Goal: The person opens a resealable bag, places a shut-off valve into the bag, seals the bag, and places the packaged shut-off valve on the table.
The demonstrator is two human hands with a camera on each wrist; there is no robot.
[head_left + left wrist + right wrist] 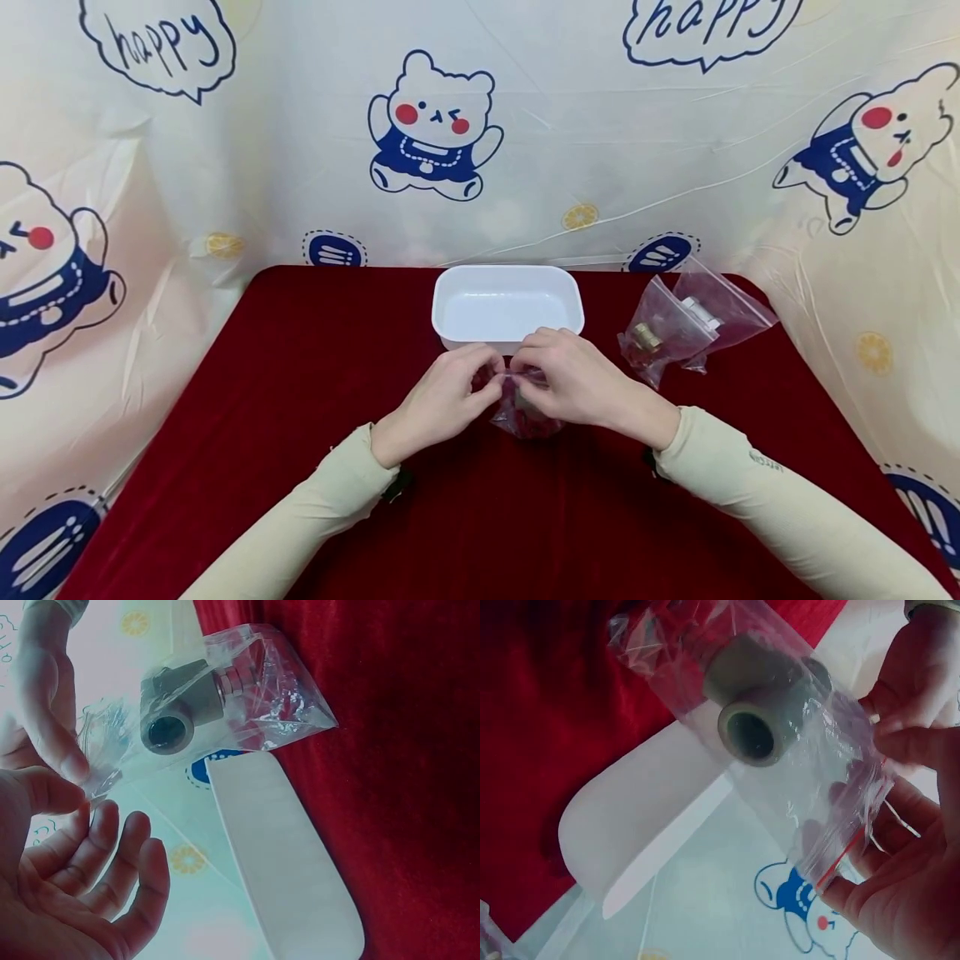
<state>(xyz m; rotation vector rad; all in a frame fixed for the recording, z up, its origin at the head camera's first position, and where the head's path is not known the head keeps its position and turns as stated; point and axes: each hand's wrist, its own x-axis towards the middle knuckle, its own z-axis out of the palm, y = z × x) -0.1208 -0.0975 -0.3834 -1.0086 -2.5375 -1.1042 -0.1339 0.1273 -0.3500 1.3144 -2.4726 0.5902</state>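
Both hands pinch the top of a clear zip bag (525, 423) at the middle of the table, just in front of a white plastic box. My left hand (448, 393) grips the bag's mouth from the left with thumb and fingertips. From the right, my right hand (573, 379) pinches the same edge, close beside it. A red seal line (845, 861) runs along that edge in the right wrist view. Inside the bag hangs a grey tee pipe fitting (184, 705) with a round open end; a metal threaded piece (236, 681) shows beside it.
The white box (506, 313) stands at the back middle of the red cloth-covered table (315, 350). At the back right lie two more clear bags, one with a brass fitting (647, 336), the other with a whitish fitting (701, 313). A printed curtain (570, 150) surrounds the table.
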